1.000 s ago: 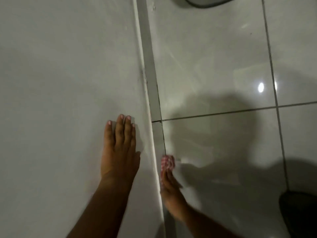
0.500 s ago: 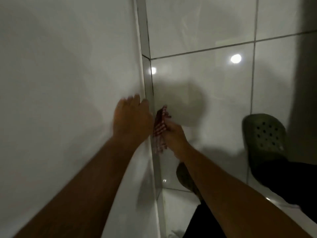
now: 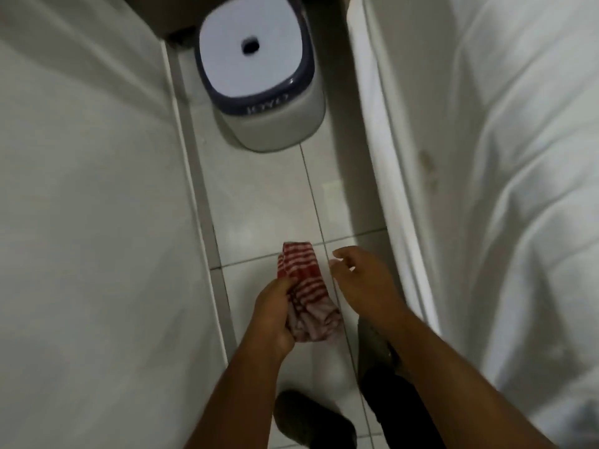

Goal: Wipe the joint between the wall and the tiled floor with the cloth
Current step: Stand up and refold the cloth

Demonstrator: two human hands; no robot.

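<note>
Presently the left hand (image 3: 275,315) is closed around the cloth (image 3: 304,296), a red-and-white striped piece bunched in the palm, with its striped end standing up past the fingers and its paler folds spilling out to the right of the hand. The cloth is held above the tiled floor (image 3: 259,205), clear of the wall (image 3: 97,222) on the left and of the grey joint strip (image 3: 207,228) that runs along the wall's foot. The right hand (image 3: 363,283) is empty, fingers loosely curled and partly spread, just beside the cloth but not touching it. Both forearms reach in from the lower edge. A white stool (image 3: 259,66) with a dark rim and a central hole stands on the floor further along, near the joint. White bedding (image 3: 502,189) fills the right side. A dark shoe (image 3: 311,419) shows below the left forearm.
</note>
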